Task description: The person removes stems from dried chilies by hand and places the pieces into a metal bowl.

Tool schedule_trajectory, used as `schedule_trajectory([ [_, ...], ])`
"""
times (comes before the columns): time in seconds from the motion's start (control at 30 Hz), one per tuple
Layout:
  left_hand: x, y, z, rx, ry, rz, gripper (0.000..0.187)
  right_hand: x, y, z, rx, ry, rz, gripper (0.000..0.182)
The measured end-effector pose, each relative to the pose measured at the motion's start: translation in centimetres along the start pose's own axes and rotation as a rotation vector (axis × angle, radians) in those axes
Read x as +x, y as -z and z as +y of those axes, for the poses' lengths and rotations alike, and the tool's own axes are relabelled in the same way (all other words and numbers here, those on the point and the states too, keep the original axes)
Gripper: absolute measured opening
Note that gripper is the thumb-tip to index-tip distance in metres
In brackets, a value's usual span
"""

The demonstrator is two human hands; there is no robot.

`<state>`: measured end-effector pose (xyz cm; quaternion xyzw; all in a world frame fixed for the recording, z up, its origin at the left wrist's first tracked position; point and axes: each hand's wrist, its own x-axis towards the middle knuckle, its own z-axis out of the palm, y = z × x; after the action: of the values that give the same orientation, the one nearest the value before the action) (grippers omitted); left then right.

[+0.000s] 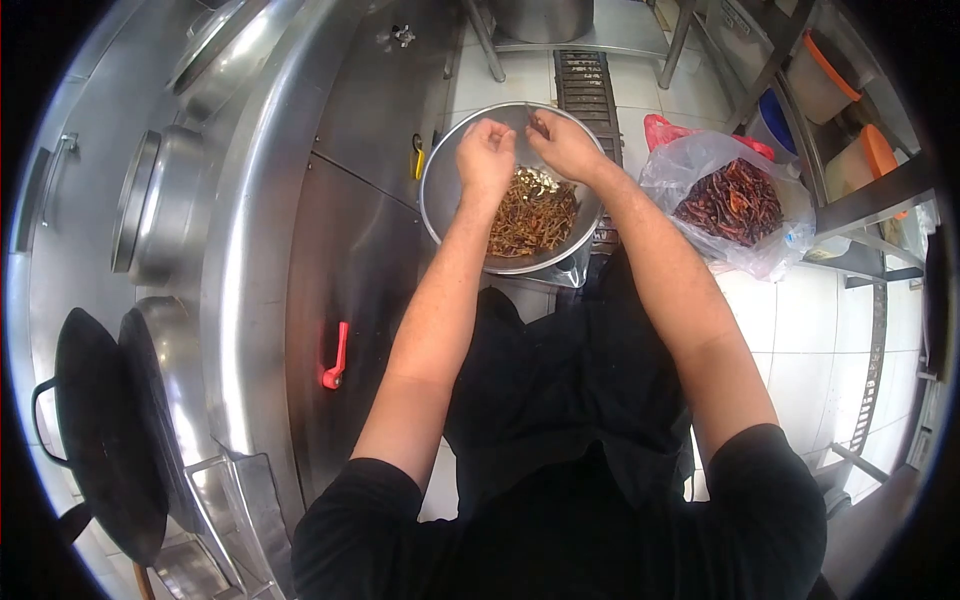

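Observation:
A wide metal bowl [434, 212] stands in front of me, holding a heap of thin brown stalk-like pieces [530, 222] with small pale bits [537, 181] on top. Over its far left part, my left hand [487, 158] is closed with the fingertips pinched together; what they hold, if anything, is too small to make out. My right hand [566, 146] is closed over the far right part, apart from the left. A dark reddish-brown dried chilli [540, 124] shows at its fingertips. To the right, dried red chillies [735, 203] fill an open clear plastic bag [672, 172].
Along my left runs a steel counter [235, 250] with a red lever [337, 358] on its front. A black wok [105, 440] hangs or leans at far left. A metal rack [870, 195] with orange-rimmed tubs stands right. A drain grate [585, 80] crosses the tiled floor.

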<state>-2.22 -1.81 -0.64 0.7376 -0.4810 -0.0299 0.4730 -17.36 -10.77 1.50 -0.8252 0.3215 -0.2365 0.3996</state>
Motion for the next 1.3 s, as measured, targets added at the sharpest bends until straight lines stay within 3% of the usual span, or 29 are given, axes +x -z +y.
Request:
schedule_trajectory([
  [0.1,-1.1,0.1,-0.7,0.336,0.099,-0.223,0.014,0.6,-0.1,1.6,0.07,-0.02,0.135,0.031],
  [0.2,-1.2,-0.8,-0.9,0.453,-0.015,-0.53,0.02,0.7,0.2,2.1,0.159,-0.076,0.089,0.028],
  [0.33,-1.7,-2.4,-0.2,0.698,0.019,-0.824,0.022,0.5,0.7,1.1,0.299,-0.147,0.024,0.028],
  [0.4,-2.1,-3.1,-1.0,0.705,0.003,-0.812,0.021,0.4,0.9,0.6,0.315,-0.223,0.02,0.028],
  [0.57,-2.3,-3.1,-2.1,0.671,0.023,-0.763,0.024,0.5,0.4,0.8,0.308,-0.19,0.096,0.03],
  [0.67,-0.8,-2.1,-1.6,0.608,0.108,-0.845,0.035,0.1,1.3,0.2,0.315,-0.208,0.071,0.033],
  [0.7,-0.4,-1.6,-1.8,0.494,0.162,-0.759,0.032,0.0,1.4,-0.1,0.338,-0.225,0.039,0.034],
  [0.83,1.3,1.5,-1.4,-0.603,0.63,-0.676,0.014,0.1,1.7,0.5,0.404,-0.254,-0.042,0.027],
  [0.97,1.8,4.1,0.1,-0.915,0.647,-0.611,0.014,0.0,1.6,0.1,0.567,-0.308,-0.15,0.02],
  [1.13,1.6,3.9,0.7,-0.945,0.596,-0.563,0.016,-0.5,1.0,-0.6,0.669,-0.271,-0.23,0.024],
  [1.3,0.5,1.3,0.7,-0.847,0.458,-0.45,0.012,-0.7,-0.2,-0.5,0.52,-0.29,-0.168,0.028],
])
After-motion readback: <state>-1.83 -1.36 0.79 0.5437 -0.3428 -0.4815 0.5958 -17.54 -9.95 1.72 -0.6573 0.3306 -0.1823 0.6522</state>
